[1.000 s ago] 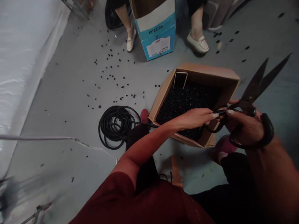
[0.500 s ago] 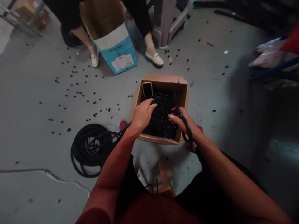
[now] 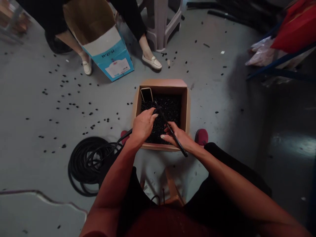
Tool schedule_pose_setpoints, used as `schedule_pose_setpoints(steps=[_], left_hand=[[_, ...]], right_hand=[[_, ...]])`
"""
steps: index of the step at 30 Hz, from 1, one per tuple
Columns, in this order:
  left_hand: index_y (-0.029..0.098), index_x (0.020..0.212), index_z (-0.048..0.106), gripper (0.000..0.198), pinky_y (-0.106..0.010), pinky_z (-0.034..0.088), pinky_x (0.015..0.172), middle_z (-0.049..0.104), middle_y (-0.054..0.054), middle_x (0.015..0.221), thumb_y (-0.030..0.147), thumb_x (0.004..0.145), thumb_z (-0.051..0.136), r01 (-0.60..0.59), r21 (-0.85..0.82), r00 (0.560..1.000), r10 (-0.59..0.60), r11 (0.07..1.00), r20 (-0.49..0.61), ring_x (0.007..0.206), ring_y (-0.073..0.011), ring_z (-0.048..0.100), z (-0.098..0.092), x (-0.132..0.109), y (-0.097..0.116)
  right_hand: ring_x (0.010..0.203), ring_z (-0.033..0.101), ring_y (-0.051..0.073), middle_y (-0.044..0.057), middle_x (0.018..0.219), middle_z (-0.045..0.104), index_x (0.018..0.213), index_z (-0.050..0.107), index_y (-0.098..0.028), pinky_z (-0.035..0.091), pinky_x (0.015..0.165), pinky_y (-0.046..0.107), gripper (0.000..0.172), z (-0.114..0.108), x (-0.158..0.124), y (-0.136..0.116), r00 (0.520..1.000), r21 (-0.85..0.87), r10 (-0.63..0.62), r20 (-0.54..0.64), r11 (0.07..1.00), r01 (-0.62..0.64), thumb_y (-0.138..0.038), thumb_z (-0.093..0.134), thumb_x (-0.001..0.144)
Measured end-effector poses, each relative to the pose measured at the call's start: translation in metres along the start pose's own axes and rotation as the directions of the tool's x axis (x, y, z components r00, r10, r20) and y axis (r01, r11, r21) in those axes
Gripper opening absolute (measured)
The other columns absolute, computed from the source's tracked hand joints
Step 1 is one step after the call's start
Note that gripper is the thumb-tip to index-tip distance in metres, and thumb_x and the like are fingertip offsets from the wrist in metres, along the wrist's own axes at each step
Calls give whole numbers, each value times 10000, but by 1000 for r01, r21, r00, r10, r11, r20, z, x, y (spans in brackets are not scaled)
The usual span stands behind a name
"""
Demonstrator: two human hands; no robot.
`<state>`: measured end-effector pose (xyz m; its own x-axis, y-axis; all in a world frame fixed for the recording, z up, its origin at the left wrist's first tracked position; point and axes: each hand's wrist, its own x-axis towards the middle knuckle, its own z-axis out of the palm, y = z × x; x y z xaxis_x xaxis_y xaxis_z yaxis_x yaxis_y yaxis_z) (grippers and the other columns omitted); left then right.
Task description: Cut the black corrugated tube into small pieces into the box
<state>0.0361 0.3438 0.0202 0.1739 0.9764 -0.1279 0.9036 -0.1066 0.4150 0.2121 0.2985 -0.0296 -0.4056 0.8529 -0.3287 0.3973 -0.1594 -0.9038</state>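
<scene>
My left hand (image 3: 143, 126) is closed on the end part of a black rubber cord (image 3: 127, 134), above an open cardboard box (image 3: 185, 115). The cord runs back beneath my left forearm to a loose coil (image 3: 84, 161) on the floor. In my right hand (image 3: 176, 134) is a pair of black scissors (image 3: 179, 144), seen nearly edge-on. Their tip lies by my left fingertips, at the cord's end; whether the blades are apart is hard to see. Many small black pieces (image 3: 164, 128) fill the box below both hands.
A dark rectangular object with a pale rim (image 3: 147, 94) leans in the box's far left corner. A blue and white carton (image 3: 115, 62) stands between a seated person's feet, near a plastic stool (image 3: 158, 26). Small black bits dot the floor. A blue-framed rack (image 3: 278, 64) is at right.
My right hand has brought the scissors in beside the left hand, turning them from showing a handle loop to edge-on. The whole view has shifted, so the surroundings sit further left.
</scene>
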Motion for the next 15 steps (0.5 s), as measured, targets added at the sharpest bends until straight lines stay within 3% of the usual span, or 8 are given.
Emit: schedule_pose_setpoints(steps=[15], left_hand=[[179, 1208, 544, 322, -275, 430, 833, 650, -90, 1027, 298, 954, 386, -33, 220, 996, 14, 975, 84, 967, -196, 603, 15, -4, 12]], right_hand=[[843, 565, 195, 77, 1008, 572, 1223, 408, -176, 442, 745, 333, 553, -10, 2, -6, 998, 44, 29, 62, 999, -32, -517, 557, 813]])
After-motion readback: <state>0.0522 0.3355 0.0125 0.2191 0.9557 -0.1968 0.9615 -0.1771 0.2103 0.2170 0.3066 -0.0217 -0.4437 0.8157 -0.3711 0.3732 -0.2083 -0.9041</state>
